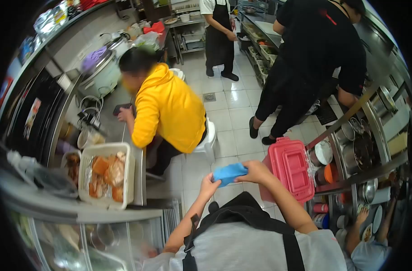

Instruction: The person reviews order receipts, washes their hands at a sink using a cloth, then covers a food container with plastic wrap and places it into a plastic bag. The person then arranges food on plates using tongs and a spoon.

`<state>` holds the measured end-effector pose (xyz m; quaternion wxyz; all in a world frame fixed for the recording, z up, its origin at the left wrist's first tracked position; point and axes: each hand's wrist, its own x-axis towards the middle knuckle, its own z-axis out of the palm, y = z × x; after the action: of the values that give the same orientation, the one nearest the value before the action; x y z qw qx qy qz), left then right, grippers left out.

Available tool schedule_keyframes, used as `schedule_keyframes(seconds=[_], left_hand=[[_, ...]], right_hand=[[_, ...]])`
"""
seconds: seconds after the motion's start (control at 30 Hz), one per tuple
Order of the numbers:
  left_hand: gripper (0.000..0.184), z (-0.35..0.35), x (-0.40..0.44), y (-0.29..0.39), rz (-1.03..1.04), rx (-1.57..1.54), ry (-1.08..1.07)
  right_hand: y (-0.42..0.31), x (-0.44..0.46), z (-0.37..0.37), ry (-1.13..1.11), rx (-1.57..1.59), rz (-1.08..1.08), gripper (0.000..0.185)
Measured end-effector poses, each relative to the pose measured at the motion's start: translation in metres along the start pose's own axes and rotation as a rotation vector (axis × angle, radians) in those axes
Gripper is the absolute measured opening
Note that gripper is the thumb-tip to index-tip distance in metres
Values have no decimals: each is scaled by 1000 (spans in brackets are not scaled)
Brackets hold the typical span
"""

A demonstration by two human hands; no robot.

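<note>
A small, folded blue cloth (230,174) is held up in front of my apron, above the tiled floor. My left hand (209,186) is closed on its left end, thumb along the near edge. At the other end, my right hand (256,172) grips it with bent fingers. The cloth's underside and some of my fingertips are hidden. Just right of my right hand stands a red lidded bin (289,169).
At left, a white tub (130,176) of cooked meat sits on a steel counter. A person in a yellow hoodie (172,108) sits ahead on a white stool (209,140). Two people in black stand farther off. Shelves of pots (357,151) line the right side.
</note>
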<state>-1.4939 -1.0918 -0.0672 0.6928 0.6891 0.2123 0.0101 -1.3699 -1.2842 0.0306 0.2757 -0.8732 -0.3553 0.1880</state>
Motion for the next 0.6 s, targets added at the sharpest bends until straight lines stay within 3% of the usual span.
schedule_keyframes(seconds=[0.1, 0.23, 0.27, 0.37, 0.4, 0.47, 0.53, 0.6], left_hand=[[27, 4, 100, 24, 206, -22, -114], [35, 38, 206, 75, 38, -207, -162], [37, 48, 235, 85, 23, -211, -150], [38, 66, 308, 116, -14, -207, -153], [38, 68, 338, 130, -8, -204, -156], [34, 58, 390, 145, -21, -224, -191], [38, 47, 405, 197, 63, -57, -254], [47, 30, 447, 202, 281, 261, -237]], right_hand=[[47, 40, -41, 60, 2, 105, 49], [119, 107, -82, 291, -80, 47, 46], [118, 125, -108, 259, -141, 102, 46], [145, 182, -160, 199, 304, 239, 52], [151, 204, -179, 169, 359, 176, 63], [181, 261, -201, 156, 160, 135, 83], [186, 317, -223, 163, 163, 93, 99], [166, 373, -257, 13, 204, 57, 98]])
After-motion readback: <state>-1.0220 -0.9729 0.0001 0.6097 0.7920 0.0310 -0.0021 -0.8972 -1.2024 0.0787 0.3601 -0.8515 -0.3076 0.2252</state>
